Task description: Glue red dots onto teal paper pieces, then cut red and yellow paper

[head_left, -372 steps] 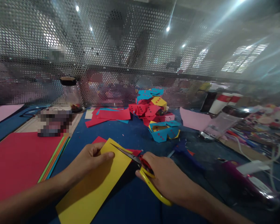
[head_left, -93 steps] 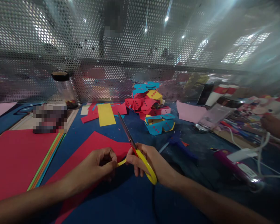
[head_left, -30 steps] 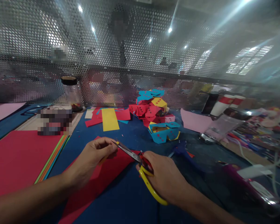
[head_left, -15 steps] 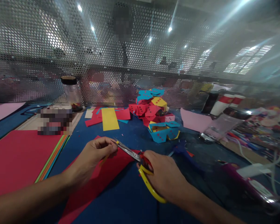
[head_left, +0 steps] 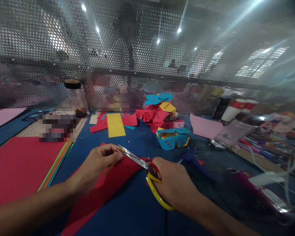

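1. The left hand (head_left: pixel 98 162) is low in the middle of the frame. Its arm comes in from the lower left corner. The fingers curl in and pinch a thin yellow strip (head_left: pixel 111 167), which is small and hard to see well.
2. The right hand (head_left: pixel 173 183) is just right of the middle, with its arm coming from the lower right. Its fingers are closed through the yellow handles of the scissors (head_left: pixel 144 170).
3. The scissor blades point up and left, and their tip touches the strip by the left fingertips.
4. Under both hands lies a red sheet (head_left: pixel 100 190) on the blue table (head_left: pixel 132 213).
5. A stack of red paper (head_left: pixel 17 167) fills the lower left.
6. Higher up in the middle lie a yellow piece (head_left: pixel 115 125) and a pile of paper boxes (head_left: pixel 162 114).
7. A jar (head_left: pixel 73 98) stands at the upper left by the mesh wall (head_left: pixel 147 59).
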Demonstrator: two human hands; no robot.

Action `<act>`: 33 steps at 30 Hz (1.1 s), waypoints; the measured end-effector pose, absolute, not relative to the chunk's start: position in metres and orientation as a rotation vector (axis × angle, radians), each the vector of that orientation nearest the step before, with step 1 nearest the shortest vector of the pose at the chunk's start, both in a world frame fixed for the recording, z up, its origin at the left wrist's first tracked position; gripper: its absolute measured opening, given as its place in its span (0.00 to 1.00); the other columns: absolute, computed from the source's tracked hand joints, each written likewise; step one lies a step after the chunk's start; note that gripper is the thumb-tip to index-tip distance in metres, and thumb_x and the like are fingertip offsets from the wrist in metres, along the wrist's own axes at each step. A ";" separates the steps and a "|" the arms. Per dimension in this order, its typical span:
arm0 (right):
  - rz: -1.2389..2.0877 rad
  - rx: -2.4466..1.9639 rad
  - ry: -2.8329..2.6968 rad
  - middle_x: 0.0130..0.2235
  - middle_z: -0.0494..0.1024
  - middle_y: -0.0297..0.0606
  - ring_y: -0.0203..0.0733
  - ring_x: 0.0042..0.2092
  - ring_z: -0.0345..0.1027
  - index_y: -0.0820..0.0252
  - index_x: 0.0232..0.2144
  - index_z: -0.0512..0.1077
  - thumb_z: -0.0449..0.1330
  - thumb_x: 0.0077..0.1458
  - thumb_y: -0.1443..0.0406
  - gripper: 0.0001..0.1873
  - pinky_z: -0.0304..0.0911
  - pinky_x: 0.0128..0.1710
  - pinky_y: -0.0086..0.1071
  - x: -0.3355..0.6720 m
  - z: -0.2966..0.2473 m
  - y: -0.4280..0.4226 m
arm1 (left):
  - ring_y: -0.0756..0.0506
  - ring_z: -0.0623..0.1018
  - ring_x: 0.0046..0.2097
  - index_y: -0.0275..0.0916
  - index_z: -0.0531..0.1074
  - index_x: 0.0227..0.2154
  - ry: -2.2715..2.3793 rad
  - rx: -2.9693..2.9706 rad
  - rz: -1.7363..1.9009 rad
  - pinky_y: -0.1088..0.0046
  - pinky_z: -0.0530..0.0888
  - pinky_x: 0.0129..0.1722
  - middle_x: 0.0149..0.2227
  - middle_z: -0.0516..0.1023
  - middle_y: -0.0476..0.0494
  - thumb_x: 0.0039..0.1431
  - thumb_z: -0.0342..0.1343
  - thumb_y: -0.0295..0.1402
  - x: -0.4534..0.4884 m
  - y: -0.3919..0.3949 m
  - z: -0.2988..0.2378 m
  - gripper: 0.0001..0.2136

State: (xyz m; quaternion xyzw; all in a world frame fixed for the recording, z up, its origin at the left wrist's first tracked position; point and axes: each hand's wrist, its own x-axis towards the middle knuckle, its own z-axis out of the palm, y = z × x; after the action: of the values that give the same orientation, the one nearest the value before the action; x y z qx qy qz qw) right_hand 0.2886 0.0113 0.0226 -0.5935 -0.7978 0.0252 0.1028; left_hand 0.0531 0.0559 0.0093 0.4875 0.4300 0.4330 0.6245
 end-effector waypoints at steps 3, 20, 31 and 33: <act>0.061 -1.745 -2.356 0.26 0.75 0.33 0.37 0.26 0.66 0.58 0.27 0.66 0.61 0.54 0.64 0.07 0.45 0.26 0.31 0.289 0.021 0.011 | 0.51 0.69 0.30 0.37 0.78 0.28 0.979 1.118 0.992 0.74 0.63 0.32 0.26 0.75 0.49 0.50 0.68 0.38 0.053 0.056 0.008 0.10; 0.101 -1.811 -2.359 0.26 0.77 0.33 0.36 0.25 0.67 0.58 0.27 0.67 0.63 0.54 0.64 0.08 0.46 0.25 0.30 0.289 0.024 0.013 | 0.51 0.70 0.29 0.38 0.77 0.28 0.985 1.083 0.967 0.74 0.64 0.31 0.25 0.75 0.49 0.51 0.68 0.38 0.053 0.056 0.008 0.10; 0.076 -1.792 -2.379 0.26 0.75 0.32 0.36 0.26 0.66 0.58 0.27 0.66 0.63 0.54 0.65 0.08 0.45 0.25 0.30 0.289 0.023 0.013 | 0.51 0.70 0.29 0.37 0.77 0.27 0.958 1.048 0.958 0.74 0.65 0.31 0.26 0.75 0.49 0.49 0.69 0.40 0.054 0.056 0.011 0.12; 0.092 -1.803 -2.388 0.26 0.75 0.32 0.36 0.26 0.66 0.58 0.27 0.66 0.62 0.55 0.65 0.08 0.45 0.25 0.30 0.289 0.024 0.013 | 0.50 0.71 0.30 0.37 0.77 0.27 0.957 1.045 0.964 0.73 0.66 0.32 0.26 0.75 0.48 0.49 0.69 0.40 0.054 0.055 0.011 0.11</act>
State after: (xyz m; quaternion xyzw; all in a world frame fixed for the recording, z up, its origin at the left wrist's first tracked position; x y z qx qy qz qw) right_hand 0.2893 0.0134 0.0242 -0.6007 -0.7955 0.0307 0.0739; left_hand 0.0539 0.0555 0.0115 0.4608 0.4221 0.4253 0.6547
